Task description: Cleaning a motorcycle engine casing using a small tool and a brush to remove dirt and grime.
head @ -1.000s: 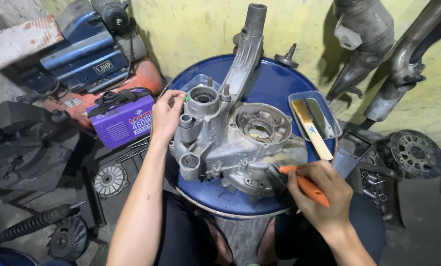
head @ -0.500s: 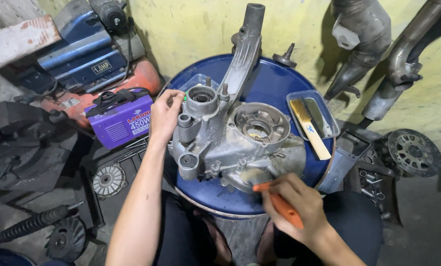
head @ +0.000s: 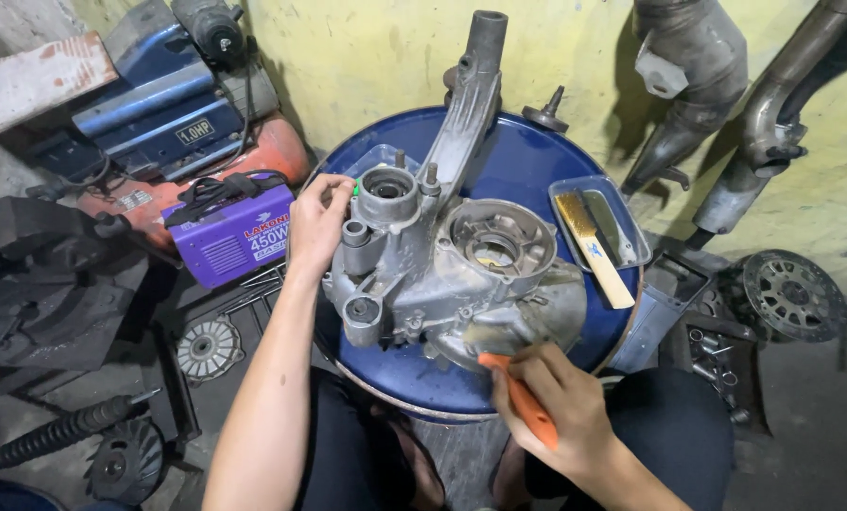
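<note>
Right hand point(head: 560, 407) is closed around the orange handle of a brush point(head: 523, 397), whose head meets the lower edge of the grey engine casing point(head: 452, 270), so the casing lies at about eleven o'clock from that hand and touches the tool. The brush's long axis runs from five o'clock, at the handle end, up to eleven o'clock at the casing. One casing lies on the lid of one blue drum point(head: 537, 161), near the lid's middle, with its long arm pointing to twelve o'clock past the far rim. The left hand point(head: 317, 222) sits at the casing's nine o'clock side, fingers curled loosely against the upper cylinder boss and steadying it; both hands reach the casing, the left on bare metal, the right through the brush. At three o'clock one clear tray point(head: 631, 248) holds a second, wooden-handled brush point(head: 593, 251). One purple welder box point(head: 239, 237) stands on the floor at nine o'clock.
</note>
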